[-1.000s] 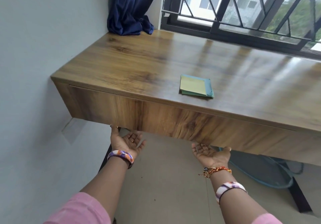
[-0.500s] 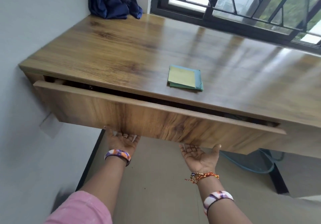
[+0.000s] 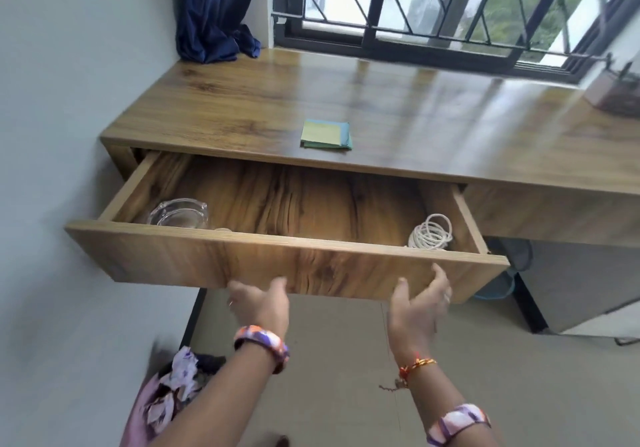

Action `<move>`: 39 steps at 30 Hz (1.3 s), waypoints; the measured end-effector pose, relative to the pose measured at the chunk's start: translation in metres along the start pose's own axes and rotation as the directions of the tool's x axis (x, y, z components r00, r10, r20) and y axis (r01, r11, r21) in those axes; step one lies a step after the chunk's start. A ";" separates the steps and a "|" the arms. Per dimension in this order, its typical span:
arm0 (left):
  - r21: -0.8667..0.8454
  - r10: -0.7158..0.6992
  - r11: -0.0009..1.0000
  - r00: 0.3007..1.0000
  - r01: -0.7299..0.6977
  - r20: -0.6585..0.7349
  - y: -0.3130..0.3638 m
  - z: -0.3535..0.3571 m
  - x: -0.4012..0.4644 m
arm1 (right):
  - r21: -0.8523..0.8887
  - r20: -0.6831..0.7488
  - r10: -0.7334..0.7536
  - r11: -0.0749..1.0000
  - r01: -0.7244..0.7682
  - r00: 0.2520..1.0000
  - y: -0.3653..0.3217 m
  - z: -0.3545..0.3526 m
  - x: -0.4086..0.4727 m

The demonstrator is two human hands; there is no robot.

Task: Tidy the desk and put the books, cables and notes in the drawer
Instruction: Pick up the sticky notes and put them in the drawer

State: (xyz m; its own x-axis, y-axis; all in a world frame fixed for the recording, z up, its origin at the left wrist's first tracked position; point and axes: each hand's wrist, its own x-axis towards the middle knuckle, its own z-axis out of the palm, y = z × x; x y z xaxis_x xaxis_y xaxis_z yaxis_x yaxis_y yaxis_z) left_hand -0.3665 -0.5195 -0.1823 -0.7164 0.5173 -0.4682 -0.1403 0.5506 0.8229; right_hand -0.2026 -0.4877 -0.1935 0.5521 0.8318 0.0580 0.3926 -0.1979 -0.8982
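The wooden drawer stands pulled far out from under the desk top. Inside, a coiled white cable lies at the right end and a clear glass dish at the left. A small stack of yellow, green and blue notes lies on the desk near its front edge. My left hand and my right hand hover just below the drawer front, fingers relaxed, holding nothing.
A dark blue curtain hangs at the desk's back left corner against the wall. A barred window runs along the back. A blurred box sits at the far right of the desk. A blue cable lies on the floor beneath.
The drawer went from shut to pulled wide out. Both hands have come off its lower edge and now hang free just under the front panel.
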 end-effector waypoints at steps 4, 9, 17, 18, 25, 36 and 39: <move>0.351 0.669 0.645 0.723 -0.679 0.171 0.017 -0.005 -0.058 | -0.363 0.190 -0.536 0.740 0.566 0.822 -0.025 -0.031 -0.011; 0.652 0.521 0.142 0.617 -0.745 0.591 0.032 -0.014 -0.052 | -0.463 0.747 -0.252 0.467 0.753 0.615 -0.038 -0.051 -0.020; 0.605 0.484 0.161 0.597 -0.779 0.640 0.015 -0.044 -0.072 | -0.456 0.753 -0.231 0.493 0.741 0.616 -0.037 -0.087 -0.049; 0.614 0.469 0.144 0.600 -0.776 0.648 0.014 -0.046 -0.076 | -0.456 0.758 -0.205 0.512 0.728 0.619 -0.035 -0.091 -0.052; 0.616 0.368 0.140 0.619 -0.775 0.694 0.009 -0.060 -0.096 | -0.443 0.797 -0.107 0.565 0.696 0.594 -0.036 -0.114 -0.068; 0.572 0.214 0.112 0.582 -0.813 0.785 -0.008 -0.079 -0.110 | -0.438 0.837 -0.014 0.579 0.687 0.546 -0.033 -0.142 -0.087; 0.544 0.177 0.106 0.554 -0.832 0.813 -0.012 -0.085 -0.114 | -0.438 0.850 0.020 0.580 0.687 0.526 -0.034 -0.150 -0.091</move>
State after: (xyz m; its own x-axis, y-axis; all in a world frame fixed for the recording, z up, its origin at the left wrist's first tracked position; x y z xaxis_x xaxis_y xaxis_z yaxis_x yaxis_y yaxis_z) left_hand -0.3417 -0.6406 -0.1111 0.1339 0.9172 -0.3753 0.9531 -0.0155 0.3021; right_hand -0.1558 -0.6347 -0.1030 -0.3274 0.8744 -0.3582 0.9292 0.2291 -0.2900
